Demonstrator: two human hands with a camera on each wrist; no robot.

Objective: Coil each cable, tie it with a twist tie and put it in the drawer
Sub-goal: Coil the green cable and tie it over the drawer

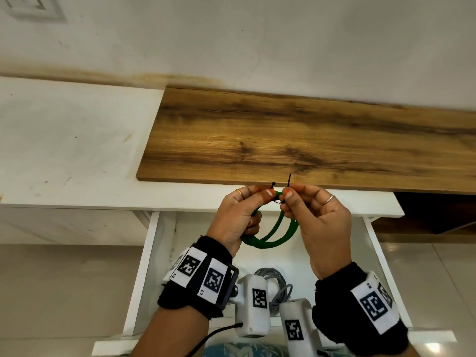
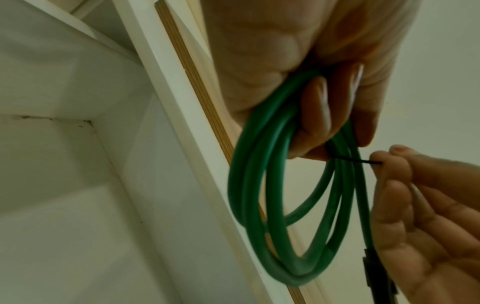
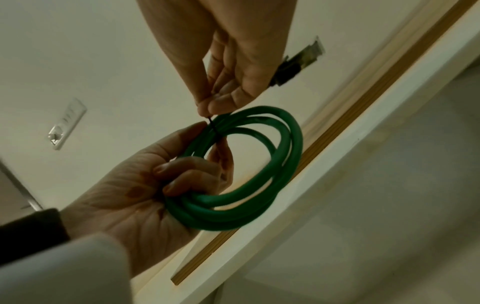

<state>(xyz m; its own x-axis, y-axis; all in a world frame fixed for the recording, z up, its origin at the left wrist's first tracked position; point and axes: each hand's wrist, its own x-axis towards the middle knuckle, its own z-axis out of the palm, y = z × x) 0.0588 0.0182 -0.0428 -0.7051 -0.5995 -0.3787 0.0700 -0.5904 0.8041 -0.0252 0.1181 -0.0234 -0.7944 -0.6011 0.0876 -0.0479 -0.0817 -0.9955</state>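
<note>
A green cable (image 1: 275, 235) coiled in several loops hangs above the open white drawer (image 1: 144, 266). My left hand (image 1: 239, 215) grips the coil (image 3: 285, 164) with curled fingers (image 2: 319, 115) at its left side. A thin black twist tie (image 1: 289, 180) passes around the top of the loops (image 2: 259, 205). My right hand (image 1: 316, 217) pinches one end of the tie (image 2: 358, 161) between thumb and forefinger (image 3: 207, 109). The other tie end sticks up by my left thumb. The cable's black plug (image 3: 293, 65) lies behind my right palm.
A coiled grey cable (image 1: 277, 278) lies in the drawer under my wrists. A wooden board (image 1: 309, 135) sits on the white counter (image 1: 64, 150) just beyond my hands. A wall socket (image 1: 31, 6) is at the far upper left.
</note>
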